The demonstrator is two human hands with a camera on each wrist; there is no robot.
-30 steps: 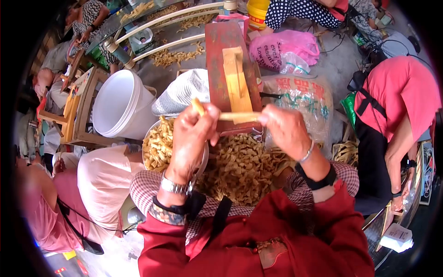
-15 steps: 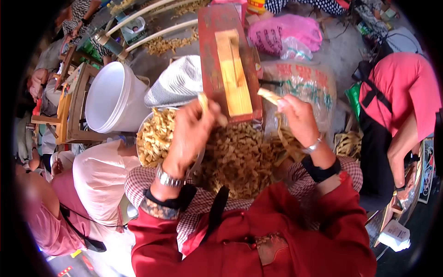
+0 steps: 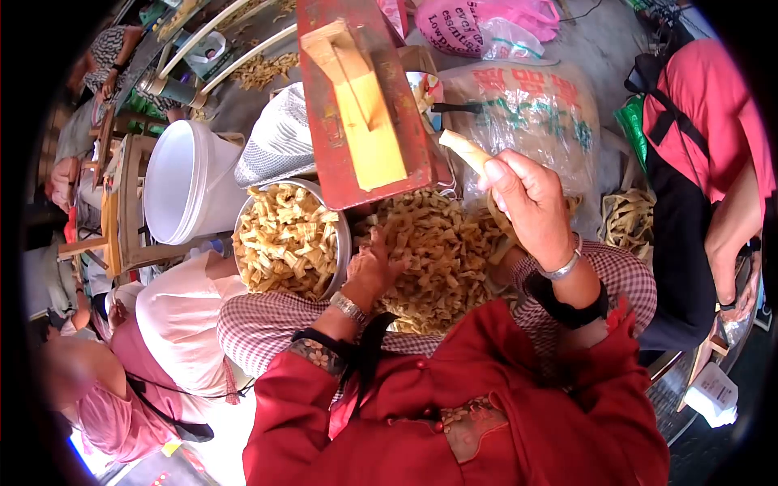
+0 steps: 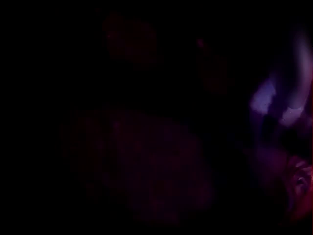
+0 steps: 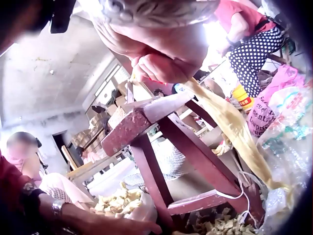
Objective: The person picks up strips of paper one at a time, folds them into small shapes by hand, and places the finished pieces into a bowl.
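Note:
My right hand (image 3: 531, 202) pinches a pale yellow flat strip (image 3: 464, 150), its short end pointing up and left. In the right wrist view, a long length of the strip (image 5: 234, 129) hangs below the right hand (image 5: 159, 66). My left hand (image 3: 374, 271) is low over a heap of short yellow-brown pieces (image 3: 442, 259), fingers spread, beside a white bucket (image 3: 347, 251) filled with similar knotted-looking pieces (image 3: 288, 243). Ahead stands a red wooden bench (image 3: 401, 105) with a light wooden block (image 3: 361, 109) on top. The left wrist view is almost black.
A large clear plastic sack (image 3: 527, 121) stands ahead to the right, a pink bag (image 3: 454, 28) beyond it. An empty-looking white bucket (image 3: 182, 182) tilts at left. People sit on both sides, one in a pink top (image 3: 713, 105) at right. More strips (image 3: 628, 223) lie right of my knee.
Both hands were together at the strip by the bench's near end, then parted, the left with a short piece. The left hand has since dropped to the heap; the right still holds the strip.

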